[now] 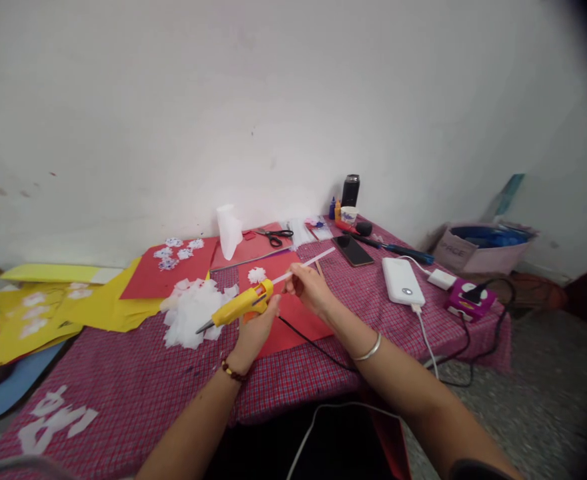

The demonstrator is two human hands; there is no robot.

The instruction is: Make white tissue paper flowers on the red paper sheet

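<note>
A: Your left hand (pixel 254 333) is wrapped round the handle of the yellow glue gun (pixel 236 307), and your right hand (pixel 307 287), just beside it, pinches the white glue stick (pixel 325 254), which slants from the gun's rear end out past your fingers.

B: Watch the nozzle, then. It points away from your left hand, over the heap of white pieces (pixel 193 313). If it is hot, which you can't tell by looking, a dipped wrist or a drip could stick some together.

A: Mind the black cord (pixel 318 347) too. It passes beneath your right forearm, so a snag there might jerk the gun. Pushing the stick askew could bend it.

B: And the small white flower (pixel 257 275), just beyond the gun, could get knocked if your left hand lifts forward carelessly.

A: Can you read anything around you?

B: Well off to the right of your right hand, the box (pixel 458 253) says "PAGE". The gun's dark marking and the display on the white power bank (pixel 398 277), nearer that hand, are too small to make out.
</note>
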